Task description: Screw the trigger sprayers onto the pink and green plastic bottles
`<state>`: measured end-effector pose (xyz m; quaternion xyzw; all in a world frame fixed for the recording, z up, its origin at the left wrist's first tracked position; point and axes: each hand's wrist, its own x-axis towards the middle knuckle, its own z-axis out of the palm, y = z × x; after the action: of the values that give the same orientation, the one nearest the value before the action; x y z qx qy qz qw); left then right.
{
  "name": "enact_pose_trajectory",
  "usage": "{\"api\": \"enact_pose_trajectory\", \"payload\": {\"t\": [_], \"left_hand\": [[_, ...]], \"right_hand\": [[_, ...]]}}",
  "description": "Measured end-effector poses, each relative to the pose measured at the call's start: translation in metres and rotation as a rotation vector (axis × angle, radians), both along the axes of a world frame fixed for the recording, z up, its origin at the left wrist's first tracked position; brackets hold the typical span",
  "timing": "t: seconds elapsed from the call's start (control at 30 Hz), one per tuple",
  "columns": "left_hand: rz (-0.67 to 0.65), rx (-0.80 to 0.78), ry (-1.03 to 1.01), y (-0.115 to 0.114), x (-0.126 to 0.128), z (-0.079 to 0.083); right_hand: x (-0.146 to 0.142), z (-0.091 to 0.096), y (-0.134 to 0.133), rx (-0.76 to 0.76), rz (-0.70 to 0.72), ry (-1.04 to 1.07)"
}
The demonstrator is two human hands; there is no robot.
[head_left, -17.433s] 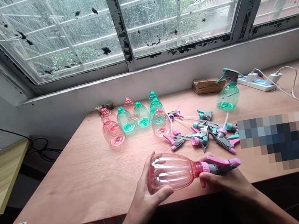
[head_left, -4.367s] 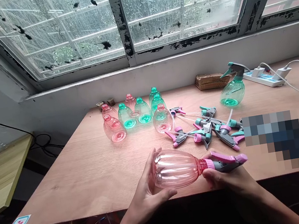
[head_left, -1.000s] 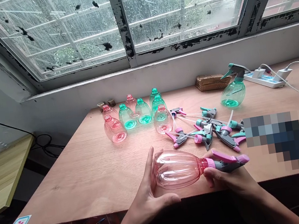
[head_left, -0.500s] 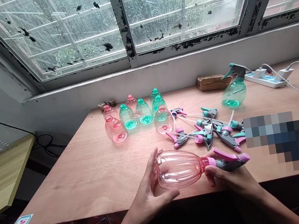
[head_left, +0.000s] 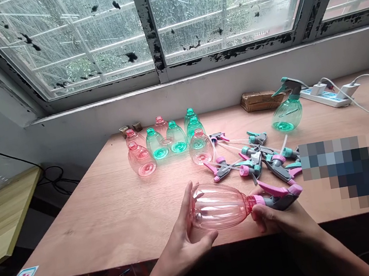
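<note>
I've got the pink bottle (head_left: 220, 206) sideways between both hands, left hand (head_left: 182, 237) loosely cupping its base, right hand (head_left: 279, 220) gripping its neck.

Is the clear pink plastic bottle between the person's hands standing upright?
No, the clear pink plastic bottle is held sideways, its pink-and-grey spray head pointing toward the picture's right edge.

The pink bottle (head_left: 220, 206) was clear, glossy plastic with fluted sides; its spray head (head_left: 280, 199) looked like smooth, opaque plastic. The worktop (head_left: 109, 220) was grained wood, fairly matt; the window frame (head_left: 147, 32) looked rough, its surface flaking.
</note>
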<state>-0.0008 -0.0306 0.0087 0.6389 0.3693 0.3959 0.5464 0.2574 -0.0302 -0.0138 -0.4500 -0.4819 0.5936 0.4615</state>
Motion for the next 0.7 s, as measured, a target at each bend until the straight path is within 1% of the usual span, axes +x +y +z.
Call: {"api": "enact_pose_trajectory", "payload": {"t": [0.1,0.27,0.37,0.5,0.63,0.7], "left_hand": [[0.012,0.009,-0.003,0.0003,-0.0006,-0.0011],[0.027,-0.076,-0.093,0.0012,-0.0001,-0.0016],[0.024,-0.049,-0.063,0.0015,0.0005,-0.0041],[-0.011,-0.014,-0.097,0.0021,0.0007,-0.0068],[0.007,-0.076,-0.144,0.0021,0.0013,-0.0028],[0.028,-0.074,-0.136,0.0019,0.0014,-0.0008]], "right_hand": [[-0.0002,-0.001,-0.0009,-0.031,0.003,-0.038],[0.0006,0.0002,-0.0007,0.009,0.024,-0.072],[0.0025,0.0002,0.001,0.021,0.05,-0.083],[0.0041,-0.0027,0.0023,0.031,0.071,-0.077],[0.0043,-0.0044,0.0025,0.056,0.071,-0.08],[0.0041,-0.0039,0.0029,0.068,0.07,-0.07]]}}
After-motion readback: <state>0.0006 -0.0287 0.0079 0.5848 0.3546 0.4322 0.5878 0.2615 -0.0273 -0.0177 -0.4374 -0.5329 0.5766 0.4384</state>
